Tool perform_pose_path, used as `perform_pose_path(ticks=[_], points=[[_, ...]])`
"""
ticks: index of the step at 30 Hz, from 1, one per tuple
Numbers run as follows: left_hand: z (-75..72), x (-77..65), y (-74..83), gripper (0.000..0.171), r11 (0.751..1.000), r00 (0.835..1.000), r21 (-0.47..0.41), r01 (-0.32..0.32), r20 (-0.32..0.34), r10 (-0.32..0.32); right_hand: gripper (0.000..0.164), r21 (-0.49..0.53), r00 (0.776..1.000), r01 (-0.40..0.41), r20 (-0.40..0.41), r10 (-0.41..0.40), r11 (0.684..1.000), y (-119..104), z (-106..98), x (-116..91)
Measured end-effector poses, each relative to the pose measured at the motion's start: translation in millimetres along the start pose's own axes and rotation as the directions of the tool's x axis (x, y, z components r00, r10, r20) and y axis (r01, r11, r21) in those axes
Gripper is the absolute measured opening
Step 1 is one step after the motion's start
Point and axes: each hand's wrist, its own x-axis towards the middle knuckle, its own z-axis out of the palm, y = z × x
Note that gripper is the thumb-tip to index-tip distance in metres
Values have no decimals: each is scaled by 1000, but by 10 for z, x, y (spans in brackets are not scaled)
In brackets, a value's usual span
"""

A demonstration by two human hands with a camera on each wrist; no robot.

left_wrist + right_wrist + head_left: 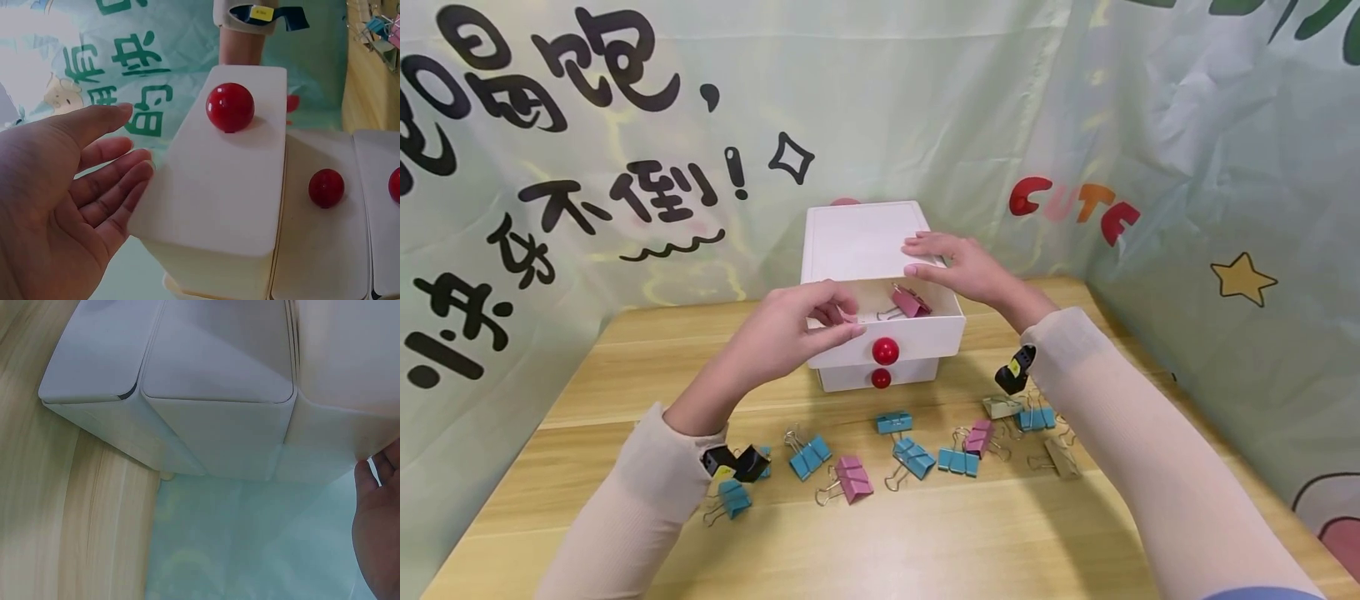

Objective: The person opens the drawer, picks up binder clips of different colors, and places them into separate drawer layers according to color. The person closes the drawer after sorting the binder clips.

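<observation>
1. Left hand point(786, 329): fingers relaxed and loosely bent, thumb apart, holding nothing. It hovers at the left front of the top drawer point(842, 353); whether a fingertip touches the edge, I cannot tell.
2. Right hand point(962, 265): fingers nearly straight, gripping nothing, resting at the right edge of the white box point(861, 242).
3. The top drawer is pulled out towards the person. A pink clip point(911, 302) lies inside, towards the right, its wire handles pointing left.
4. Below are a middle drawer point(322, 250) and a bottom drawer point(381, 250), each with a red knob.
5. Loose clips point(914, 457), blue, pink and pale, are scattered on the wooden table point(925, 542) before the box.
6. The left hand hides part of the drawer's inside. The left wrist view cuts off the lowest knob; a wrist camera point(751, 464) partly covers one blue clip.
</observation>
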Motion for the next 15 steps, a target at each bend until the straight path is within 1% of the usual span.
perform_pose_path(ticks=[4, 9, 15], points=[[3, -82, 18, 19, 999, 999, 12, -36, -11, 36, 59, 2, 1000, 0, 0, 0, 1000, 3, -1, -4], [-8, -197, 46, 23, 998, 997, 36, -59, -39, 61, 60, -3, 1000, 2, -2, -2, 1000, -2, -1, -7], [5, -343, 72, 27, 994, 995, 65, -91, -28, 93, 60, -9, 1000, -1, -1, 1, 1000, -1, 4, -3]])
